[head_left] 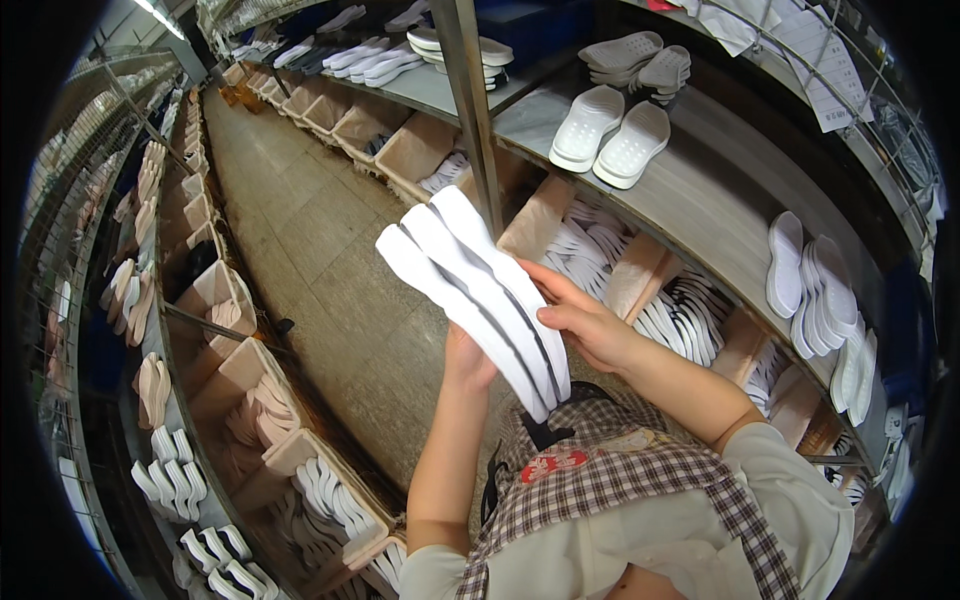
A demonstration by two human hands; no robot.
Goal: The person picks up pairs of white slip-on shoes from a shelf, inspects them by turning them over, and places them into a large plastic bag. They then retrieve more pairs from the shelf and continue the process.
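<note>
White soles, three of them (480, 290), take centre stage, on edge and packed side by side, thin dark lines running between them! The right hand (595, 332) has them firmly: its fingers (553, 284) lie along the right flank, thumb pressed to the outer sole, a closed grip. Over on the other flank, the left hand (468, 360) grips too, from below, its fingertips hidden by the stack. The broad ends rise up and left of the fingers, and the narrow ends point down toward the checked apron (620, 480). Look beyond the right fingers, up and right: a grey shelf (715, 190) carries a pair of perforated white soles (587, 128), with a greyish stack (620, 58) just behind. Well right of those same fingers, more pale soles (835, 285) lean together along the shelf, while close by, under its edge, sits a bin of white soles (580, 245). Swing across, well left of the left fingers, and there's a row of lined bins, one heaped with pinkish soles (262, 412); the tiled floor (330, 275) stretches away between the two sides.
</note>
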